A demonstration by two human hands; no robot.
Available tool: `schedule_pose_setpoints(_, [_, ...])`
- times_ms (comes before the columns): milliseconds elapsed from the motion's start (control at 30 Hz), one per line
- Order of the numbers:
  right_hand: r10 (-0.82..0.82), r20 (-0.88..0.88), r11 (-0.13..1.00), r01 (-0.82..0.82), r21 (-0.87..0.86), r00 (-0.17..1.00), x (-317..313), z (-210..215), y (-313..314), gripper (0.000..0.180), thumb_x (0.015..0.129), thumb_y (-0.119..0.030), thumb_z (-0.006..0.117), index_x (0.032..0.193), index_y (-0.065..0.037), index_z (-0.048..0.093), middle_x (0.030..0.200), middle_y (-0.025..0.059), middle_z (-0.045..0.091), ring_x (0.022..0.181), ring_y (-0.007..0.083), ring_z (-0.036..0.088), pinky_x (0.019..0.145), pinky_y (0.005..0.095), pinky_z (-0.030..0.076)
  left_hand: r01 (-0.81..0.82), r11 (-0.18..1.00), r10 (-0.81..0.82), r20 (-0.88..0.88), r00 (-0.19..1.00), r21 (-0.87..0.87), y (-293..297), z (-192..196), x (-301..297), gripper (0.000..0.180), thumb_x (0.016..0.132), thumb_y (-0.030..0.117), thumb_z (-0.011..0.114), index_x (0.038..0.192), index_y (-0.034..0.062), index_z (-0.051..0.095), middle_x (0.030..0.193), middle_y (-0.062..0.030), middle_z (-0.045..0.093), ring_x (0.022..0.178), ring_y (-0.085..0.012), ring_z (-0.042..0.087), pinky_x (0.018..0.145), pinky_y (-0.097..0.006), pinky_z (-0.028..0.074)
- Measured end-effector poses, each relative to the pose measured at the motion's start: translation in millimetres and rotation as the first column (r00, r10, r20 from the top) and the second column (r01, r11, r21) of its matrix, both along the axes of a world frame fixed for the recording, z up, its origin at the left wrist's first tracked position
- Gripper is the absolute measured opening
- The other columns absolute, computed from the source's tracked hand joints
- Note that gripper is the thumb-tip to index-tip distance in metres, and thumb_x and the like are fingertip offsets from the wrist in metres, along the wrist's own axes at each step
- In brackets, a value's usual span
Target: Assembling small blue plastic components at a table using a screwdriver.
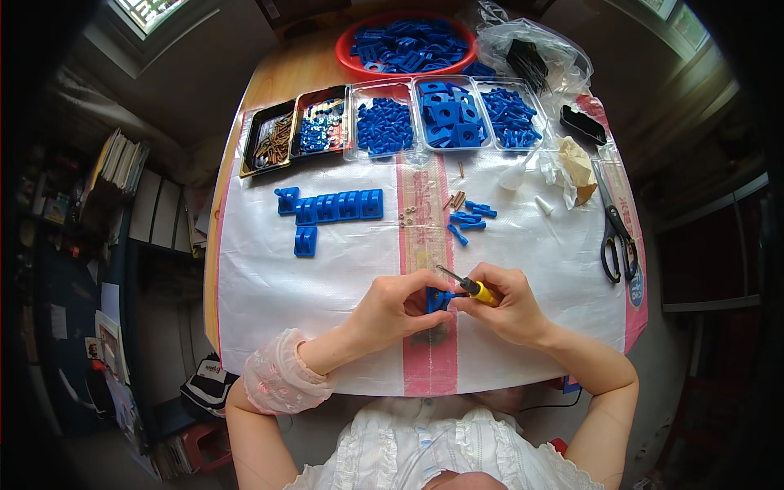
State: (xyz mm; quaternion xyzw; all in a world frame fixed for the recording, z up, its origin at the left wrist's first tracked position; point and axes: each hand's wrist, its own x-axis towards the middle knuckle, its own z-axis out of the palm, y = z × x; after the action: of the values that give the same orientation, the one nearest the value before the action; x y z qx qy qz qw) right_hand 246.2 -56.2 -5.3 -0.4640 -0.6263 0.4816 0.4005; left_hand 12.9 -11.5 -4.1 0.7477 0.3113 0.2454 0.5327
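Observation:
My left hand [394,307] is closed on a small blue plastic part [435,300] near the front of the table. In my right hand [516,309] is a screwdriver with a yellow and black handle [485,294], its metal shaft pointing up and left. The right fingertips also meet a narrow blue piece at the blue part's right side; how the two join is partly hidden by fingers. Beyond my hands lie several loose blue pegs [467,218], brass-coloured pins [458,199] and tiny nuts [407,216]. To the left, several blue blocks [338,207] sit in a row.
Across the back stand trays of brown screws [275,145], small hardware [322,129], blue pegs [384,125], square blue plates [454,114] and more blue pieces [511,116]. Behind them is a red basin [346,62]. Black scissors [614,233] and a white nozzle [543,205] lie right.

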Motion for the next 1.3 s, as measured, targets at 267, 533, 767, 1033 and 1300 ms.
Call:
schedule_pose_setpoints(267, [-0.008,0.021,1.0,0.008,0.007,1.0,-1.0,0.2,-0.7,0.017,0.091,-0.01,0.08,0.092,-0.002,0.065,0.065,-0.0046,0.044,0.061,0.0042,0.036,0.052,0.0265,0.028,-0.003,1.0,0.003,0.011,1.0,0.019,0.2,-0.9,0.8,0.034,0.084,0.002,0.084,0.114,0.0011,0.067,0.09,-0.0065,0.077,0.077,-0.0102,0.074,0.069,-0.023,0.06])
schedule_pose_setpoints(533, [0.013,0.032,1.0,-0.014,0.026,0.999,-0.5,4.0,-0.5,0.016,0.091,-0.009,0.078,0.092,-0.002,0.064,0.065,-0.0051,0.043,0.06,0.0038,0.035,0.052,0.0262,0.028,0.003,1.0,-0.003,0.018,1.0,0.006,-1.0,3.1,2.2,0.034,0.084,0.002,0.083,0.114,-0.0005,0.068,0.091,-0.0072,0.077,0.077,-0.0112,0.075,0.071,-0.024,0.061])
schedule_pose_setpoints(767, [0.027,0.061,0.999,-0.03,0.046,0.998,-0.6,4.3,-1.1,0.018,0.089,-0.008,0.079,0.086,-0.002,0.063,0.064,-0.0033,0.042,0.06,0.0045,0.035,0.051,0.0267,0.028,0.005,0.999,-0.005,0.004,1.0,-0.045,-0.5,-0.7,0.9,0.035,0.083,0.002,0.083,0.115,-0.0013,0.068,0.09,-0.0079,0.078,0.078,-0.0107,0.075,0.069,-0.024,0.061])
schedule_pose_setpoints(1033, [0.04,0.083,0.996,-0.046,0.074,0.996,-1.9,4.7,-3.6,0.018,0.088,-0.008,0.08,0.086,-0.002,0.063,0.063,0.0,0.04,0.058,0.0074,0.035,0.051,0.0287,0.029,0.0,0.987,0.002,0.014,1.0,-0.161,-0.8,0.2,0.7,0.031,0.085,0.0,0.08,0.112,-0.0007,0.065,0.096,-0.0099,0.078,0.083,-0.014,0.076,0.071,-0.025,0.062])
schedule_pose_setpoints(1300, [0.041,0.109,0.996,-0.049,0.074,0.993,-2.4,7.2,-3.5,0.019,0.086,-0.006,0.08,0.085,-0.002,0.062,0.064,0.0022,0.04,0.058,0.0094,0.035,0.051,0.0299,0.031,0.005,0.984,-0.008,-0.017,1.0,-0.18,-0.3,0.8,-0.3,0.03,0.086,-0.001,0.078,0.112,-0.0012,0.065,0.1,-0.0104,0.077,0.086,-0.0156,0.076,0.076,-0.026,0.062])
